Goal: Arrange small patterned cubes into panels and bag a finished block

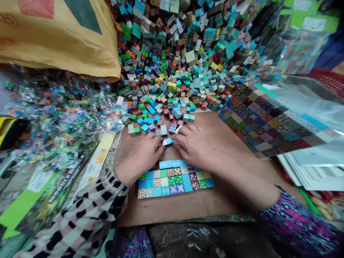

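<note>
A small blue-and-white block (168, 142) lies between the fingertips of both hands, just above the brown board (166, 211). My left hand (143, 152) is closed, with thumb and forefinger pinched at the block's left end. From the other side my right hand (197, 145) reaches in with bent fingers, their tips at its right end. Closer to me, a flat patchwork of patterned square blocks (174, 181) lies in rows, and the right wrist covers part of its far edge. Loose blocks (161, 130) sit just beyond the fingertips.
A big heap of mixed blocks (172, 64) fills the back. Left are a yellow bag (59, 39), small clear packets (67, 107) and printed cards (64, 182). On the right, a clear bag of patterned blocks (268, 122) overlaps white sheets (303, 173).
</note>
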`<control>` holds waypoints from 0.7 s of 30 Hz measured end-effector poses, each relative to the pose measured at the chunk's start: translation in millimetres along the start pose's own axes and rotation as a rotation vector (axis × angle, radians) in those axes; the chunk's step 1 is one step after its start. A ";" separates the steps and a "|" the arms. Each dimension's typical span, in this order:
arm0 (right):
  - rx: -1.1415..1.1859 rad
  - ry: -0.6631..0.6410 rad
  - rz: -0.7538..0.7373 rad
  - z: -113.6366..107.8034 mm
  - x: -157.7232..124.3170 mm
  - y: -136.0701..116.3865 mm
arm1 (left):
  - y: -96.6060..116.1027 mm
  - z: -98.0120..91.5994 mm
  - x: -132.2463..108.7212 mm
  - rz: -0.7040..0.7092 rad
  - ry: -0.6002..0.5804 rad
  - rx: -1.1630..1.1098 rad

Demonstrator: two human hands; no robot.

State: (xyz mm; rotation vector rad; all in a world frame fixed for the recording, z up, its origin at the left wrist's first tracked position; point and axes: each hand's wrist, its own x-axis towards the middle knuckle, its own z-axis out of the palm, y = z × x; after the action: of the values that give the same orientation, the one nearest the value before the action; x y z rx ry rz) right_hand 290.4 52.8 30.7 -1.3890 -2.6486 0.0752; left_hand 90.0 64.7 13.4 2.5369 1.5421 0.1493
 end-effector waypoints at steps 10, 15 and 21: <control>0.088 0.030 0.021 5.5 -10.0 4.5 | -16.4 -4.0 -13.0 0.093 0.095 0.133; 0.103 0.039 0.017 6.8 -10.5 2.4 | -26.5 -7.1 -21.2 -0.039 0.125 -0.017; 0.073 0.024 0.000 5.3 -11.1 0.3 | -6.5 -7.0 -19.4 -0.203 0.188 -0.037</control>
State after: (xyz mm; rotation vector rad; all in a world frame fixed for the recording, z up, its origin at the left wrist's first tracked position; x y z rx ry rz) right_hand 296.0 44.0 24.3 -1.3581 -2.5991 0.1519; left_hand 74.2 51.1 19.0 2.3781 1.8359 0.3955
